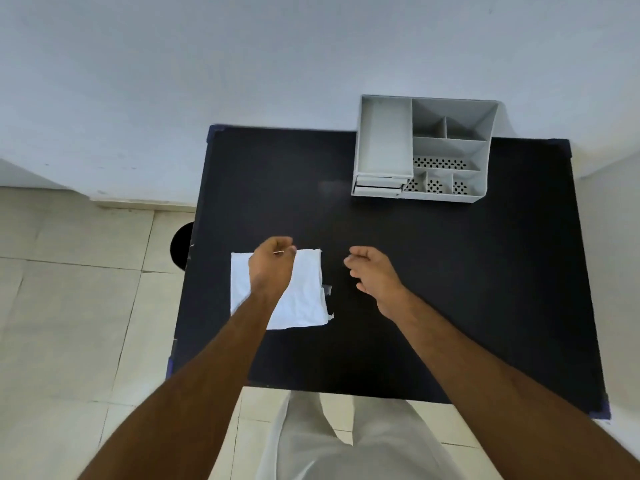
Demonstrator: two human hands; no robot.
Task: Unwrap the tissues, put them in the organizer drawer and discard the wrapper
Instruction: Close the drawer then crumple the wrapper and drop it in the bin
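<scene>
A white pack of tissues (304,292) lies flat on the left half of the black table (415,289). Bits of clear wrapper (327,291) stick out along its right edge. My left hand (273,263) hovers over the pack's far edge, thumb and fingers pinched together on a thin piece of wrapper. My right hand (372,271) is just right of the pack, fingers loosely curled and apart, holding nothing. The grey organizer (485,168) stands at the table's far right, with small closed drawers (379,187) at its front left corner.
A round black bin (181,245) sits on the tiled floor, partly hidden by the table's left edge. The white wall rises right behind the table and organizer. My legs in light trousers (346,445) stand at the near edge.
</scene>
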